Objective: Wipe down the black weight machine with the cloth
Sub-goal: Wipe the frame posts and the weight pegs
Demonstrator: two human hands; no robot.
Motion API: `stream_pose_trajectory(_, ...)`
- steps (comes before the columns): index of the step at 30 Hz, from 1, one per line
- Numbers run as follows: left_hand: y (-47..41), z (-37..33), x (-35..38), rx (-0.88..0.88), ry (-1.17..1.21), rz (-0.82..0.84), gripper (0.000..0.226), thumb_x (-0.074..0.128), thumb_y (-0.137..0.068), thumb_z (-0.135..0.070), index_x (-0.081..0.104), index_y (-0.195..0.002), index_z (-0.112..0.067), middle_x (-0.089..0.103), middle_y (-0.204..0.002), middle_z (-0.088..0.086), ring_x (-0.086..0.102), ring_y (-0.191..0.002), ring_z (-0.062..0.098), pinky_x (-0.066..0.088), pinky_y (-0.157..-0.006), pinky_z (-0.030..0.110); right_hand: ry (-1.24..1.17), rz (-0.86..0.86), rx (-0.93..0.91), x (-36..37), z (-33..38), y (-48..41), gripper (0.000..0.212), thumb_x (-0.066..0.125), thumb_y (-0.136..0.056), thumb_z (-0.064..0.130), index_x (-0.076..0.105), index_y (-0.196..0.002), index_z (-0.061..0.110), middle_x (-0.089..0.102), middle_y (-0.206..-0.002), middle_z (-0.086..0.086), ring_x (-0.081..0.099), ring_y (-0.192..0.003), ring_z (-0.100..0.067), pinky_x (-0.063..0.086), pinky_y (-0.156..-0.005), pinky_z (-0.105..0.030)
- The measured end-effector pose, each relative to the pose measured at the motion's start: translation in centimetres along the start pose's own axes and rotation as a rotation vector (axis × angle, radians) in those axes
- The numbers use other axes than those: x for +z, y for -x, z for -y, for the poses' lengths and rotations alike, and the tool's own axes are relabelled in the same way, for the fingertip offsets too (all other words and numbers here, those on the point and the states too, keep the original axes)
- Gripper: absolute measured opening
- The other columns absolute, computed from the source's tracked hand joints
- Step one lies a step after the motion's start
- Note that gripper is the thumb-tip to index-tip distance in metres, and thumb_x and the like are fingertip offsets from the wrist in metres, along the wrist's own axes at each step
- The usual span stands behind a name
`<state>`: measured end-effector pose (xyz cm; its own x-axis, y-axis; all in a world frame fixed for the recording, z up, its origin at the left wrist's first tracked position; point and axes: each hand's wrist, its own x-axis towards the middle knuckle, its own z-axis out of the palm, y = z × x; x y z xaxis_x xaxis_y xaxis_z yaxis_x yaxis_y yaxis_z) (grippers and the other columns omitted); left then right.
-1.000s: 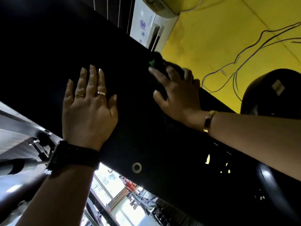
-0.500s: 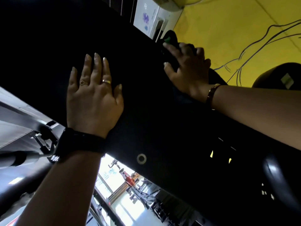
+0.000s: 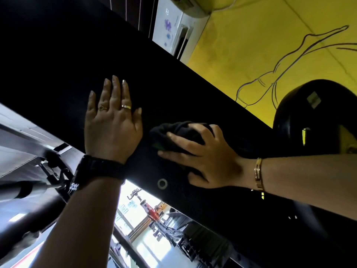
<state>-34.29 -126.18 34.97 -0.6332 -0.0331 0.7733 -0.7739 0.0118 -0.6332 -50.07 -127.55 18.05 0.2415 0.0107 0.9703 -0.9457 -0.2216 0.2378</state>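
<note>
The fingers (image 3: 185,138) of the right hand (image 3: 210,161) curl over a bunched dark cloth (image 3: 170,130) and press it against the black weight machine (image 3: 58,60). It sits just beside the left hand (image 3: 114,130), which lies flat and straight-fingered on the same panel. The cloth looks soft and light, and it would probably slip unless held in the palm under steady pressure. The panel appears rigid and smooth. Beyond it are a yellow wall (image 3: 251,45) with a line drawing, a white air conditioner (image 3: 172,29) and a red exercise bike (image 3: 152,211).
</note>
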Motion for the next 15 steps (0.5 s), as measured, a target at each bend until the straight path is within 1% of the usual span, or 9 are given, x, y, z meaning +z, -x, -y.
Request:
stream_pose_trajectory(3,0.0,-0.2,0.0,-0.009,0.006,-0.014,0.067,0.026,-0.093,-0.038,0.031,-0.149,-0.002,0.027,-0.156,0.018,0.023,-0.147,0.029,0.009,-0.119,0.044,0.008,0.04,-0.137,-0.2,-2.3,-0.8,0.063,0.043,-0.081,0.044,0.036,-0.143,0.038,0.04,-0.151,0.0,0.043,-0.119,-0.043,0.039,-0.079,-0.048)
stream_pose_trajectory(5,-0.2,-0.2,0.1,-0.013,0.002,-0.015,0.068,0.025,-0.092,-0.039,0.031,-0.149,-0.003,0.027,-0.157,0.017,0.023,-0.147,0.028,0.01,-0.119,0.044,0.02,0.056,-0.203,-0.5,-3.6,-2.4,0.062,0.042,-0.079,0.044,0.042,-0.141,0.039,0.044,-0.149,0.0,0.045,-0.118,-0.042,0.039,-0.078,-0.048)
stream_pose_trajectory(6,-0.2,-0.2,0.1,-0.012,-0.002,-0.009,0.068,0.024,-0.092,-0.04,0.031,-0.15,-0.005,0.027,-0.157,0.016,0.022,-0.147,0.028,0.01,-0.119,0.045,0.023,0.051,-0.207,-0.5,-4.0,-3.2,0.062,0.042,-0.078,0.043,0.047,-0.14,0.039,0.046,-0.147,0.001,0.046,-0.117,-0.042,0.04,-0.078,-0.048)
stream_pose_trajectory(8,-0.4,0.0,0.1,-0.007,-0.003,0.013,0.07,0.019,-0.092,-0.042,0.028,-0.151,-0.008,0.023,-0.159,0.013,0.019,-0.148,0.025,0.008,-0.12,0.044,0.006,0.016,-0.141,-0.6,-3.5,-4.7,0.062,0.043,-0.075,0.04,0.054,-0.135,0.039,0.047,-0.146,0.001,0.049,-0.116,-0.042,0.04,-0.079,-0.048)
stream_pose_trajectory(10,-0.4,0.1,0.0,-0.013,-0.001,0.043,0.07,0.015,-0.092,-0.043,0.022,-0.154,-0.011,0.017,-0.161,0.01,0.013,-0.149,0.022,0.004,-0.12,0.041,-0.012,-0.037,-0.034,-0.2,-1.9,-5.1,0.063,0.043,-0.073,0.037,0.056,-0.134,0.036,0.048,-0.146,0.001,0.049,-0.117,-0.042,0.039,-0.079,-0.047)
stream_pose_trajectory(13,-0.2,0.1,0.1,-0.01,-0.009,0.056,0.064,0.019,-0.098,-0.041,0.015,-0.155,-0.013,0.01,-0.162,0.009,0.006,-0.15,0.02,-0.001,-0.121,0.039,-0.017,-0.076,0.06,0.2,0.5,-3.7,0.064,0.042,-0.075,0.038,0.053,-0.137,0.034,0.046,-0.147,-0.002,0.045,-0.118,-0.041,0.036,-0.079,-0.044)
stream_pose_trajectory(15,-0.1,-0.1,0.1,-0.02,-0.002,0.046,0.067,0.019,-0.095,-0.042,0.017,-0.154,-0.011,0.013,-0.162,0.01,0.009,-0.15,0.022,0.0,-0.121,0.04,-0.023,-0.088,0.05,0.4,2.0,-1.6,0.063,0.04,-0.079,0.043,0.045,-0.141,0.036,0.04,-0.15,0.0,0.042,-0.12,-0.041,0.035,-0.08,-0.045)
